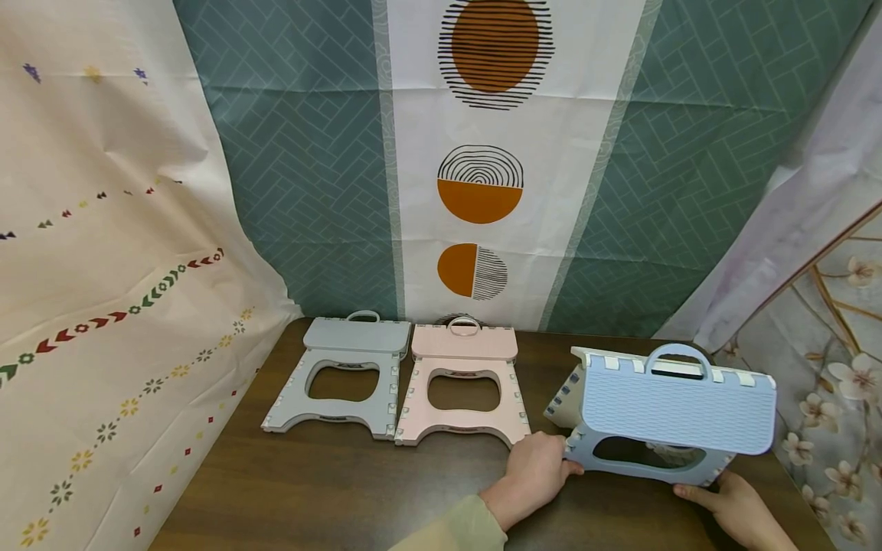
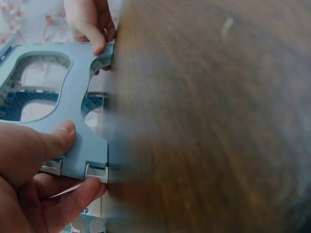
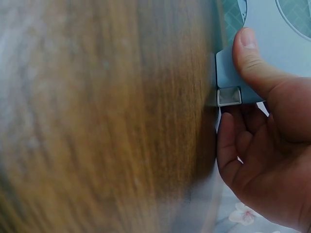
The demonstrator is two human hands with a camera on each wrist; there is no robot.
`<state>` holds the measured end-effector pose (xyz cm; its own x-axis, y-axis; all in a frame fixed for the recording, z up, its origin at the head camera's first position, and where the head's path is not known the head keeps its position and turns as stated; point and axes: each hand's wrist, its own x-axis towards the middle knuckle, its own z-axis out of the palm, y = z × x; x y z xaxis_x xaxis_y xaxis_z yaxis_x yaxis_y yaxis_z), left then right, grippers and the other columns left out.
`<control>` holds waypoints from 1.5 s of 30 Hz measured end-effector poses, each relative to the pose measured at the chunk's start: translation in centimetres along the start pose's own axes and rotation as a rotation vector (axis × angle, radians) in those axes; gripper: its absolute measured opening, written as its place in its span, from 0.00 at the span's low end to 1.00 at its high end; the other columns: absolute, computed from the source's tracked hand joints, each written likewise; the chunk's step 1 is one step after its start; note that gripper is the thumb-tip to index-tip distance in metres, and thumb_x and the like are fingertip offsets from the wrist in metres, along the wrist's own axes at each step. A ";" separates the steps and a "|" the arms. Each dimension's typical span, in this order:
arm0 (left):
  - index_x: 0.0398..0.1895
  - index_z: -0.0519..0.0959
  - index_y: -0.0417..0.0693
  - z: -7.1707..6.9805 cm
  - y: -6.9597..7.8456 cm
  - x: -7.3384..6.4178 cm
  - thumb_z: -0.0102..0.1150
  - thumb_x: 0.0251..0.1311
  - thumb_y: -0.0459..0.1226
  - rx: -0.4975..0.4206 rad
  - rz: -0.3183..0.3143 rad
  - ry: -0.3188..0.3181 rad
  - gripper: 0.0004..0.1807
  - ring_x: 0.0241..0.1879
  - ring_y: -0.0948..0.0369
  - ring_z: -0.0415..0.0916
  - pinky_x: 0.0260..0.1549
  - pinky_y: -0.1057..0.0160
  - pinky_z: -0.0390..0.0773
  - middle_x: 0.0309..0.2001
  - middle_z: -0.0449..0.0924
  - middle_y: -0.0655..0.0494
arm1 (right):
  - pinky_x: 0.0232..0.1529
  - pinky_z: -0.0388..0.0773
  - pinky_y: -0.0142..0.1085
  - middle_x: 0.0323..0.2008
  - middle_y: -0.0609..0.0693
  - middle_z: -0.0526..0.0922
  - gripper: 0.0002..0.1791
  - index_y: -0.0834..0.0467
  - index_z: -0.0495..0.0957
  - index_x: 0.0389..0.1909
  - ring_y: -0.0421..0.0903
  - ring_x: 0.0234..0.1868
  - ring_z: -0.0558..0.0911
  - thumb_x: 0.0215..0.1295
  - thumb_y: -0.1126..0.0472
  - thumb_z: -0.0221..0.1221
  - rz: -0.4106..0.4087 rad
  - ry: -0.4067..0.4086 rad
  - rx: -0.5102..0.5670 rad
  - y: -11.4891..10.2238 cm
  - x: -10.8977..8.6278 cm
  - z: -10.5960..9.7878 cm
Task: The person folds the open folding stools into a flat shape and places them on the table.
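A blue folding step stool (image 1: 678, 402) stands partly unfolded at the right of the table in the head view, its handle upright and a pale side panel showing at its left. My left hand (image 1: 532, 468) grips the lower left corner of its front leg panel. In the left wrist view the thumb (image 2: 63, 138) lies on the panel's face, the fingers behind its edge. At the opposite lower corner my right hand (image 1: 740, 506) pinches the panel. Seen from the right wrist, its thumb (image 3: 250, 56) presses the front face with the fingers curled behind.
A grey-blue folding stool (image 1: 358, 335) and a pink folding stool (image 1: 463, 344) lie folded flat side by side on the brown table (image 1: 331, 490), left of the blue one. Patterned curtains (image 1: 303, 153) hang behind the table and along both sides.
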<state>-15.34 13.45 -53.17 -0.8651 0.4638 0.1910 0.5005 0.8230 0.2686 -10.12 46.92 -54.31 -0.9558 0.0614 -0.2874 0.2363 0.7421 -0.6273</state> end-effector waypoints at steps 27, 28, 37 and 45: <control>0.25 0.89 0.60 0.1 0.4 -0.4 0.75 0.55 0.64 0.030 0.009 0.033 0.21 0.18 0.66 0.77 0.15 0.65 0.72 0.19 0.81 0.63 | 0.56 0.76 0.65 0.65 0.81 0.72 0.46 0.82 0.66 0.67 0.80 0.64 0.73 0.77 0.41 0.62 0.004 -0.003 -0.075 0.5 0.2 0.1; 0.25 0.89 0.59 0.0 0.4 -0.4 0.76 0.55 0.64 0.018 0.009 0.031 0.21 0.18 0.66 0.77 0.15 0.65 0.72 0.20 0.82 0.63 | 0.56 0.76 0.65 0.65 0.82 0.71 0.47 0.82 0.65 0.68 0.80 0.64 0.73 0.77 0.40 0.62 0.011 -0.003 -0.074 0.5 0.3 0.0; 0.45 0.77 0.47 -0.6 0.7 -0.8 0.84 0.52 0.56 -0.165 -0.048 0.052 0.31 0.28 0.64 0.80 0.25 0.69 0.78 0.36 0.77 0.58 | 0.60 0.71 0.71 0.68 0.88 0.49 0.69 0.80 0.30 0.75 0.85 0.67 0.63 0.68 0.41 0.72 0.059 0.020 0.038 0.7 0.3 0.5; 0.75 0.65 0.45 -0.4 0.8 -0.5 0.86 0.50 0.52 -0.223 -0.105 0.040 0.54 0.39 0.61 0.85 0.33 0.65 0.82 0.50 0.84 0.53 | 0.53 0.76 0.65 0.63 0.81 0.70 0.60 0.77 0.53 0.73 0.77 0.62 0.74 0.58 0.48 0.81 -0.157 0.188 -0.074 0.0 0.6 1.3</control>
<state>-14.55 13.71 -52.63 -0.9128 0.3630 0.1869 0.4069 0.7710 0.4899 -10.50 46.12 -55.43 -0.9972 0.0593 -0.0462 0.0752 0.7989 -0.5967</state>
